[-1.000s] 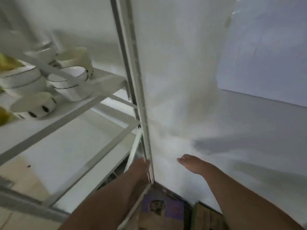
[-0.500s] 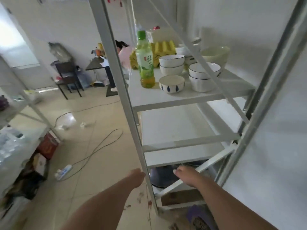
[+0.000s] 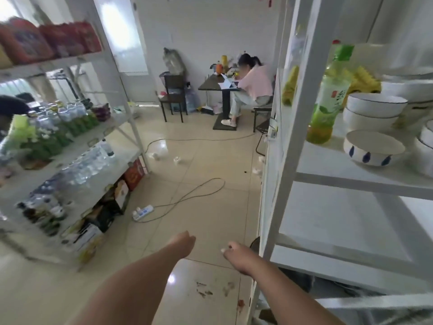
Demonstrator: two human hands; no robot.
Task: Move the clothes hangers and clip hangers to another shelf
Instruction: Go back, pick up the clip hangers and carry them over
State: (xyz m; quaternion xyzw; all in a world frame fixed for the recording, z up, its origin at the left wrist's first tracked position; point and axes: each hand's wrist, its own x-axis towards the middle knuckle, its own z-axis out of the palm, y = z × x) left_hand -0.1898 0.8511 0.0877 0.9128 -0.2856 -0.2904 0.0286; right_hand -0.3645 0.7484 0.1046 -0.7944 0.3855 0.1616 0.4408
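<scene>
No clothes hanger or clip hanger shows in the head view. My left hand (image 3: 184,242) reaches forward over the tiled floor, seen from behind; its fingers fold out of sight and nothing shows in it. My right hand (image 3: 236,253) hangs a little to the right, fingers curled in and holding nothing, close to the front post of the white metal shelf rack (image 3: 293,137) on my right. That rack's lower shelves (image 3: 328,221) are bare.
The right rack carries a green tea bottle (image 3: 328,97), white bowls (image 3: 375,109) and a blue-patterned bowl (image 3: 372,148). A left rack (image 3: 112,127) holds water bottles, red packs and boxes. A power strip (image 3: 143,212) and cable lie on the floor. A person sits at a table (image 3: 218,86).
My view has swung left, from the wall and rack corner out to the open room. Both hands have moved off the rack's lower frame and now hang over the floor.
</scene>
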